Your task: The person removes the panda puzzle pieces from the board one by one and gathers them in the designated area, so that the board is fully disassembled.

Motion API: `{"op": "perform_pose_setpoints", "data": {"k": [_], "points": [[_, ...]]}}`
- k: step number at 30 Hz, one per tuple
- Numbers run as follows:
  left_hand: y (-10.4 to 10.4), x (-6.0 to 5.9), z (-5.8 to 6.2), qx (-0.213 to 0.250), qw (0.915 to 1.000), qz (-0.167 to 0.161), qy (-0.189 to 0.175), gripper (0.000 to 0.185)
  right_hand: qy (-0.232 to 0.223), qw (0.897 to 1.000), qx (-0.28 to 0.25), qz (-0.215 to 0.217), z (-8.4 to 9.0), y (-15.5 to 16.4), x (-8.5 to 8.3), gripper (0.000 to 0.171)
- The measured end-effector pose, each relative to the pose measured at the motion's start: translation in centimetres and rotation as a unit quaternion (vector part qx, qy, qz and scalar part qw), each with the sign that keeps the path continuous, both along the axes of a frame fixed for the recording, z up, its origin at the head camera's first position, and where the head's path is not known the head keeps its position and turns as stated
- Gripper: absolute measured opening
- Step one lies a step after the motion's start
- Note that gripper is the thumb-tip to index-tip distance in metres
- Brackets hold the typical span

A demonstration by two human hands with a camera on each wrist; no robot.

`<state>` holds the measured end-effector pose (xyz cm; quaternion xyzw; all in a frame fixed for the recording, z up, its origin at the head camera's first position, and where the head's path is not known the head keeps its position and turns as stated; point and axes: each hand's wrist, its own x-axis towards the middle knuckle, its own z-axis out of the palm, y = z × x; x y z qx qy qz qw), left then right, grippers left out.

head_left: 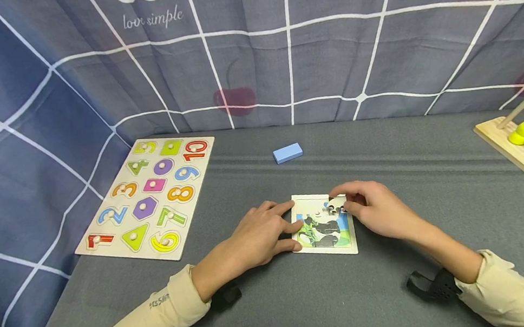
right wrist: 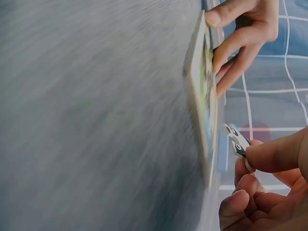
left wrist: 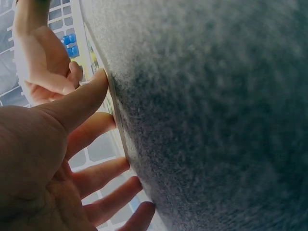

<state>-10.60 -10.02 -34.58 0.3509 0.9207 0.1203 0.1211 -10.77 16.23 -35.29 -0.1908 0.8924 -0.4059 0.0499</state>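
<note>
A small square panda jigsaw puzzle in a wooden frame (head_left: 354,243) lies flat on the grey table. My left hand (head_left: 258,237) touches its left side, thumb and fingers spread along the edge; the left wrist view shows the fingertips against that rim. Between thumb and fingers my right hand (head_left: 380,210) pinches a jigsaw piece (right wrist: 239,145) with a panda's face on it. That piece is over the puzzle's upper right part, and the right wrist view shows it tilted and apart from the board. Part of it is hidden by the fingers.
A wooden number-and-shape peg board (head_left: 181,252) lies to the left. Beyond the puzzle sits a light blue block (head_left: 288,153). A wooden bead stacker (head_left: 515,146) with yellow and blue beads stands at the right. A grid-patterned cloth (head_left: 255,66) hangs behind the table.
</note>
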Motion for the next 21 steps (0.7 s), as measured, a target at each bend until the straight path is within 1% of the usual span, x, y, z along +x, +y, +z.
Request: {"op": "perform_pose_setpoints", "data": {"k": [3, 9, 12, 18, 21], "points": [[0.0, 0.0, 0.0, 0.001, 1.0000, 0.000, 0.001, 0.045, -0.002, 1.000, 0.003, -0.015, 0.0, 1.6, 0.4, 0.029], [-0.3, 0.1, 0.0, 0.006, 1.0000, 0.001, 0.003, 0.044, 0.021, 0.999, -0.002, -0.032, -0.1, 4.5, 0.9, 0.025], [-0.3, 0.1, -0.1, 0.007, 1.0000, -0.003, 0.003, 0.044, 0.023, 0.998, -0.005, -0.050, -0.1, 5.9, 1.1, 0.024], [-0.2, 0.0, 0.0, -0.001, 1.0000, -0.004, 0.005, 0.044, 0.017, 0.996, -0.002, -0.089, -0.7, 8.5, 0.8, 0.022], [-0.1, 0.0, 0.0, -0.003, 1.0000, -0.005, 0.004, 0.044, 0.016, 0.995, 0.001, -0.101, -1.2, 9.5, 0.6, 0.021]]}}
